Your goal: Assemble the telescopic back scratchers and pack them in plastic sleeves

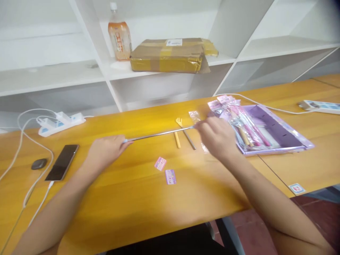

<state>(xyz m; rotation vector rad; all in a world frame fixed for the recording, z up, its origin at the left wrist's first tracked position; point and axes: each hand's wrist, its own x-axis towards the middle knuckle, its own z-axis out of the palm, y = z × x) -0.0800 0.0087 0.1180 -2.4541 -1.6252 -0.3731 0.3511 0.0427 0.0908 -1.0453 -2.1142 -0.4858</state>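
A thin metal rod with light blue ends (162,134), looking like an extended telescopic back scratcher, is stretched nearly level above the table. My left hand (107,150) is closed around its left end, and my right hand (216,136) grips the right end; both fists hide the tips. Behind the rod lies a yellow claw-headed back scratcher (179,122) with a metal shaft. Beside it is a yellow handle-like stick (177,140). A pink card (160,163) and a purple card (170,177) lie on the table nearer to me.
At right, a purple box (281,131) holds several plastic-wrapped scratchers (247,124). A phone (62,162), a dark earbud-like case (39,163) and a power strip (61,124) with cables lie at left. A bottle (119,39) and cardboard box (167,56) stand on the shelf.
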